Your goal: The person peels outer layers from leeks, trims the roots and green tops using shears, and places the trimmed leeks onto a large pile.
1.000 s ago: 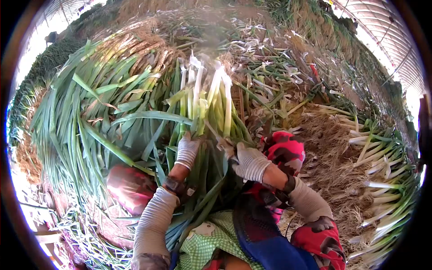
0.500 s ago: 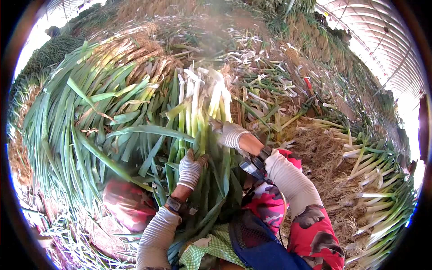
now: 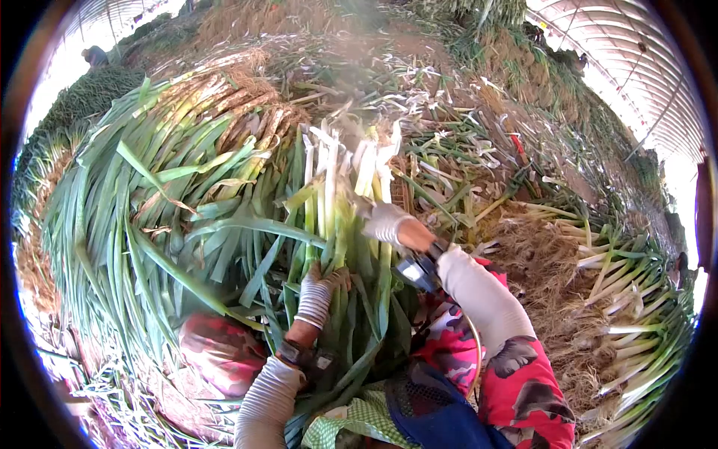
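Note:
A bunch of large green onions (image 3: 330, 187) lies in front of me, white ends pointing away and green leaves toward my lap. My left hand (image 3: 321, 293), in a striped glove with grey fingertips, is closed round the green part of a stalk low in the bunch. Higher up, my right hand (image 3: 383, 221) is closed at the pale part of a stalk, its fingertips partly hidden and blurred. Peeled white stalk ends (image 3: 372, 161) stick out just beyond it. Broad leaves cross beneath both hands.
A big heap of unpeeled green onions (image 3: 142, 202) spreads on the left, dry roots at its top. Stripped peels and leaves (image 3: 456, 150) litter the ground ahead. Rooted green onions (image 3: 628, 337) lie in a row on the right. My camouflage-clad knee (image 3: 221, 352) shows at lower left.
The whole view has shifted slightly, with little change in the heap. Both hands keep nearly the same places on the bunch; the white ends near the right hand have spread a little.

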{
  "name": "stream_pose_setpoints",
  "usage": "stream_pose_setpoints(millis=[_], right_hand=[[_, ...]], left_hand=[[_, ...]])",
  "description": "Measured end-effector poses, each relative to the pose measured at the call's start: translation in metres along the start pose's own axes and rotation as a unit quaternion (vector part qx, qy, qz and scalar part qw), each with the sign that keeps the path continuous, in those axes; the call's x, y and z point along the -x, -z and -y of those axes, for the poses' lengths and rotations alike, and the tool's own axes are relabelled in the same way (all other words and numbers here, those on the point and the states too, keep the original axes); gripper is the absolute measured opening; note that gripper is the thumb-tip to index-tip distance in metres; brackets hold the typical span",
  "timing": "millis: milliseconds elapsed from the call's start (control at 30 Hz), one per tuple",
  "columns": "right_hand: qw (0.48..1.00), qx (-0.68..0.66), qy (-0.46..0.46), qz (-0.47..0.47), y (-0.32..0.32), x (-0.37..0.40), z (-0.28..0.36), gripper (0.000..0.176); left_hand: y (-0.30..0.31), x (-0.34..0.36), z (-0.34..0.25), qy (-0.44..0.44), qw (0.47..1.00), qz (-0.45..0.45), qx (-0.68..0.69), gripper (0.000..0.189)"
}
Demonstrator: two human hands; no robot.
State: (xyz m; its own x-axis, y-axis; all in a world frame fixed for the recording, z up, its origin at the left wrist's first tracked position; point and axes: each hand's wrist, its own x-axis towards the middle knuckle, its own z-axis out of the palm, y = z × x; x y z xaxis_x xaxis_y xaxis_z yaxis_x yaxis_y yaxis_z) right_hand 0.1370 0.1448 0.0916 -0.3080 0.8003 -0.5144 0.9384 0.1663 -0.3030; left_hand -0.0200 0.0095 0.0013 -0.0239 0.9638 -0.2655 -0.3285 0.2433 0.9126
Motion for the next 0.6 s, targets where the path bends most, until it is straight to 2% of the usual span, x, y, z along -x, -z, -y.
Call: stream_pose_setpoints(millis=[33, 67, 100, 133, 167, 267, 300, 433, 533, 567, 600], right_hand=[[0.997, -0.040, 0.047, -0.040, -0.022, 0.007, -0.018, 0.042], [0.996, -0.045, 0.054, -0.058, -0.029, 0.030, -0.017, 0.042], [0.994, -0.049, 0.062, -0.076, -0.037, 0.052, -0.016, 0.042], [0.997, -0.019, 0.028, -0.069, -0.033, 0.089, -0.002, 0.045], [0.997, -0.015, 0.044, -0.060, -0.045, 0.097, -0.014, 0.057], [0.993, -0.047, -0.036, -0.099, -0.036, 0.128, -0.034, 0.058], [0.984, -0.034, -0.022, -0.171, -0.041, 0.129, -0.045, 0.058], [0.996, -0.030, 0.052, -0.060, -0.058, 0.134, -0.066, 0.074], [0.983, -0.079, -0.016, -0.167, -0.057, 0.125, -0.075, 0.057], [0.981, -0.077, 0.027, -0.176, -0.065, 0.116, -0.083, 0.055], [0.987, -0.074, 0.055, -0.132, -0.062, 0.117, -0.078, 0.053]], left_hand=[[0.005, 0.003, -0.009, 0.028, 0.998, 0.017, 0.048, 0.037], [0.005, 0.002, -0.012, 0.012, 0.998, -0.029, 0.052, 0.040], [0.008, 0.003, -0.019, 0.006, 0.998, -0.014, 0.054, 0.040], [0.010, 0.007, -0.027, 0.002, 0.998, 0.001, 0.057, 0.040], [0.011, 0.009, -0.033, -0.010, 0.999, 0.019, 0.042, 0.039], [-0.013, 0.043, -0.074, -0.034, 0.997, 0.031, 0.055, 0.038], [-0.015, 0.046, -0.074, -0.039, 0.997, 0.043, 0.050, 0.039], [-0.024, 0.060, -0.043, 0.059, 0.996, 0.033, 0.056, 0.041], [-0.025, 0.069, -0.027, 0.100, 0.991, 0.050, 0.070, 0.046], [-0.027, 0.072, -0.026, 0.101, 0.989, 0.056, 0.088, 0.044], [-0.029, 0.076, -0.021, 0.081, 0.993, 0.055, 0.064, 0.043]])
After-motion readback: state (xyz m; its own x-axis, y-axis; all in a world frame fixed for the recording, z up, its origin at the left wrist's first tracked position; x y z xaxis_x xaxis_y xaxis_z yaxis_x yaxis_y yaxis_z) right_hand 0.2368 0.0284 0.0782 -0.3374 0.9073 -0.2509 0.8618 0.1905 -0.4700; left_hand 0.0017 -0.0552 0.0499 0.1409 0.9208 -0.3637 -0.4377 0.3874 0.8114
